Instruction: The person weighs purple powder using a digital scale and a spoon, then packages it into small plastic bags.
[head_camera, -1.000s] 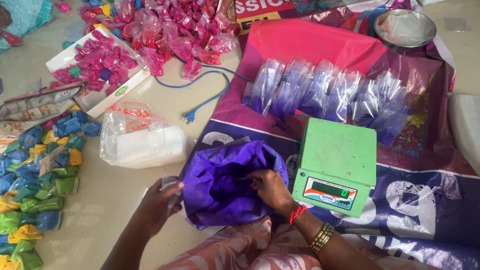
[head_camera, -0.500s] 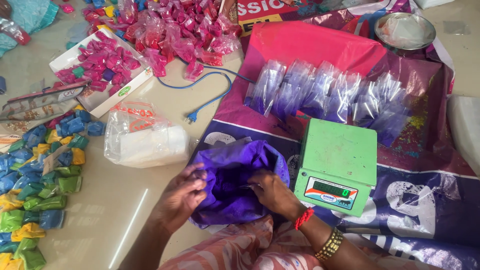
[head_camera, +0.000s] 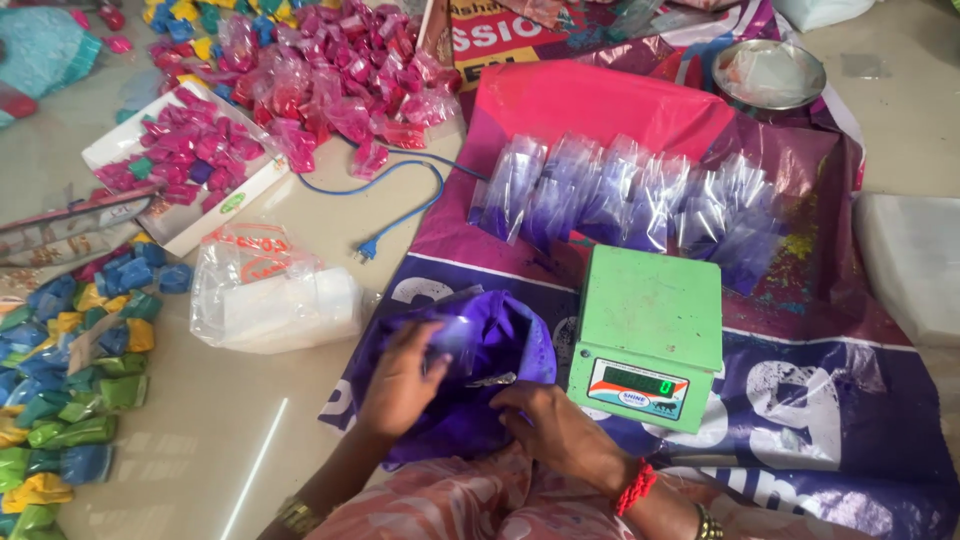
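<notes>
A big purple plastic bag (head_camera: 500, 340) of purple powder lies on the printed floor mat in front of me. My left hand (head_camera: 405, 380) presses on the bag's left side and grips a small clear pouch (head_camera: 452, 335) at its mouth. My right hand (head_camera: 555, 430) rests low on the bag's right edge, fingers curled over a small metal spoon (head_camera: 490, 380); a red thread band sits at its wrist. Just right of the bag stands a green digital scale (head_camera: 650, 330) with nothing on its top.
A row of small clear pouches with purple powder (head_camera: 630, 200) lies behind the scale. A clear bag of white stuff (head_camera: 275, 300) sits at left. Pink packets (head_camera: 340, 80), a white box of them (head_camera: 185, 165), blue-green-yellow packets (head_camera: 70, 380), a blue cable (head_camera: 390, 210) and a steel bowl (head_camera: 768, 75) surround.
My left hand moved from the bag's outer left side up onto its mouth and now holds a small clear pouch. My right hand slid lower along the bag's right edge.
</notes>
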